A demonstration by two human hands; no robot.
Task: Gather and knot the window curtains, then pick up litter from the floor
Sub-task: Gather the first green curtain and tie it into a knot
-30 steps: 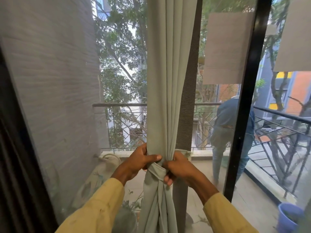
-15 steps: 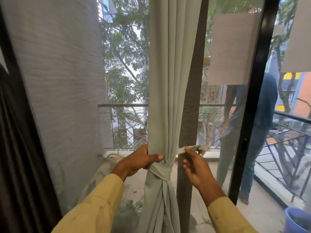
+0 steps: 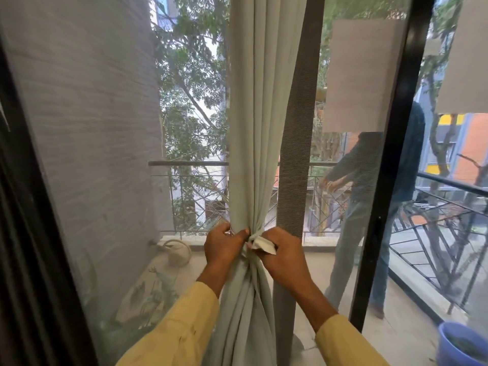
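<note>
Both our hands grip the pale green curtain [image 3: 253, 128] at its half-tied knot [image 3: 252, 240], left hand [image 3: 224, 249] bunching folds, right hand [image 3: 282, 262] fingers pinching the loose end, litter untouched.

Wearer: two bare hands, both forearms partly covered by long sleeves.

Left hand [image 3: 224, 250]: no glove, no ring or watch visible. Wrist exposed approx. to sleeve cuff.

Right hand [image 3: 284, 262]: bare, no jewellery visible. Wrist and lower forearm exposed above cuff.

Left sleeve [image 3: 174, 331]: pale yellow woven fabric, loose fit, plain cuff w/o visible buttons. Several small dark specks/stains on upper surface, mid-sleeve.

Right sleeve [image 3: 346, 342]: same pale yellow fabric, plain cuff edge, no marks seen on visible part. Rest of body out of view.
</note>
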